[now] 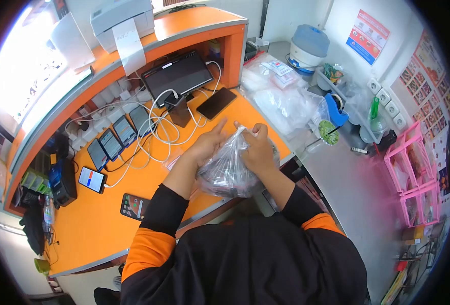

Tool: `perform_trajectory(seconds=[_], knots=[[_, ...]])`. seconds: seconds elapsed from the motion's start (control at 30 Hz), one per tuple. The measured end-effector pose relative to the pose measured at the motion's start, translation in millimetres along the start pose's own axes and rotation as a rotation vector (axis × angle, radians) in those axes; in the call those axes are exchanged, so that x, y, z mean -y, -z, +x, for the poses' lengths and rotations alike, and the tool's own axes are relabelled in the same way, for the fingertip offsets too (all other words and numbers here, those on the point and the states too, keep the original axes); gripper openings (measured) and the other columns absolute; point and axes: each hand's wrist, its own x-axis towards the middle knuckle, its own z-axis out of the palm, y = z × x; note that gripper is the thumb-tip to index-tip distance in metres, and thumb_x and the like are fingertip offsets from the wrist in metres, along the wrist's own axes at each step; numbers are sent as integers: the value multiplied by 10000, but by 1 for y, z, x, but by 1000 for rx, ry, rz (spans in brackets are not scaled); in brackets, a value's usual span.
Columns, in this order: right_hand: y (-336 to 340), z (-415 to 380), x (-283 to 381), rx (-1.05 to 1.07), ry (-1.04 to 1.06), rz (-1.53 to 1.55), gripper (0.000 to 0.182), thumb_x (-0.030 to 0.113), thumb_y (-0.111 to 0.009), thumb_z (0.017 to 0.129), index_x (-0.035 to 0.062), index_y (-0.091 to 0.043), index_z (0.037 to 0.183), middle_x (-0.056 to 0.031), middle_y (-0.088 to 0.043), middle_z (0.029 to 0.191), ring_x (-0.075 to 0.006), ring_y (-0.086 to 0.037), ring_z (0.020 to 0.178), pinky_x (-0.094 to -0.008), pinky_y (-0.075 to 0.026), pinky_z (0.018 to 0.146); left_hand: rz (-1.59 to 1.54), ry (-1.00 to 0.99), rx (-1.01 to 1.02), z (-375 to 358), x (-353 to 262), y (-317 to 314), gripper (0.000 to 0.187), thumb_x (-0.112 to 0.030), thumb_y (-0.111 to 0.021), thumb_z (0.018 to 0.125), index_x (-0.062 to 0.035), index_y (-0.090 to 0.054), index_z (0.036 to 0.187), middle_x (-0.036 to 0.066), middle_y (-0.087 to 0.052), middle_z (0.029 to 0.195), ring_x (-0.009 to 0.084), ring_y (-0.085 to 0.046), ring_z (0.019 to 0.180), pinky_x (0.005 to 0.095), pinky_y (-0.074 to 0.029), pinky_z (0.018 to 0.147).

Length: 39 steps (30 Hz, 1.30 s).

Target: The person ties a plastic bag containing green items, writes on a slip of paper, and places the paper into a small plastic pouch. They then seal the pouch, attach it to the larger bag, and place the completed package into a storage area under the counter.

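Note:
I hold a clear plastic bag (227, 175) with dark contents over the near edge of the orange counter (93, 223). My left hand (207, 145) grips the bag's top left side, with one finger raised. Closed over the top right of the bag, where the plastic bunches up, is my right hand (258, 150). Both black sleeves with orange bands reach in from the bottom of the view.
Several phones (110, 145) lie charging on white cables (159, 129) on the counter, with a tablet (176, 76) behind them. A receipt printer (121, 18) sits on the raised ledge. More clear bags (281, 96), a blue-lidded pot (309, 46) and pink racks (413, 173) stand to the right.

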Motion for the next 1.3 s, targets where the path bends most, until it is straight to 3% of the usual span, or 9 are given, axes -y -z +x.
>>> perform_trajectory(seconds=[0.07, 0.17, 0.27, 0.47, 0.67, 0.8, 0.9, 1.17, 1.3], knots=[[-2, -3, 6, 7, -51, 33, 583, 76, -581, 669, 229, -516, 1228, -134, -383, 975, -297, -510, 836, -352, -448, 661, 329, 18, 75, 16, 7, 20, 719, -22, -519, 823, -158, -133, 1414, 63, -565, 1009, 116, -551, 848, 249, -463, 722], [-5, -3, 9, -50, -68, -8, 558, 119, -584, 650, 269, -536, 1185, -129, -404, 992, -308, -523, 845, -393, -455, 662, 401, -93, 184, 17, 9, 23, 734, 38, -555, 793, -146, -187, 1401, 102, -530, 1136, 159, -565, 961, 276, -472, 798], [-11, -3, 4, -100, -61, 55, 557, 115, -572, 664, 270, -528, 1197, -122, -415, 994, -305, -526, 828, -392, -451, 666, 325, -207, 186, 17, 13, 16, 591, 0, -534, 803, -78, -312, 1345, 80, -562, 1070, 147, -568, 926, 270, -481, 764], [-6, -6, -11, 143, 96, 167, 424, 112, -567, 693, 188, -584, 1110, -112, -437, 992, -281, -531, 777, -357, -446, 665, 469, -145, -218, 7, -3, 4, 199, -115, -466, 856, -12, -559, 998, 36, -583, 800, 142, -583, 684, 224, -466, 635], [-3, -31, -15, -62, 195, 621, 179, 78, -522, 750, 54, -621, 897, -99, -453, 982, -248, -440, 895, -344, -353, 801, -259, -336, -519, 9, -14, -16, 179, -216, -413, 918, -71, -510, 875, 51, -571, 782, 195, -593, 737, 325, -502, 698], [26, -59, -27, 85, 60, 551, 173, 170, -471, 832, 35, -560, 769, -95, -437, 964, -223, -385, 945, -332, -293, 866, -457, -240, -272, 17, -22, 17, 174, -190, -349, 937, -104, -419, 804, -6, -414, 607, 116, -423, 508, 268, -428, 517], [40, -77, -25, 139, 11, 591, 186, 184, -479, 838, 31, -536, 750, -85, -448, 927, -230, -377, 934, -331, -272, 879, -383, -207, -352, 23, -36, 19, 192, -183, -335, 941, -113, -394, 772, -17, -383, 588, 95, -345, 469, 256, -359, 456], [41, -106, -34, 194, -18, 626, 158, 133, -484, 846, 25, -504, 732, -83, -439, 920, -238, -394, 918, -413, -255, 998, -302, -123, -376, 60, -28, 51, 187, -186, -344, 943, -109, -397, 780, -7, -422, 597, 102, -393, 476, 263, -385, 476], [37, -108, -33, 164, -31, 675, 134, 131, -472, 853, 29, -503, 771, -80, -440, 898, -211, -403, 879, -391, -279, 977, -244, -170, -420, 58, -23, 46, 213, -222, -348, 943, -69, -435, 823, 4, -447, 638, 120, -431, 539, 261, -388, 502]])
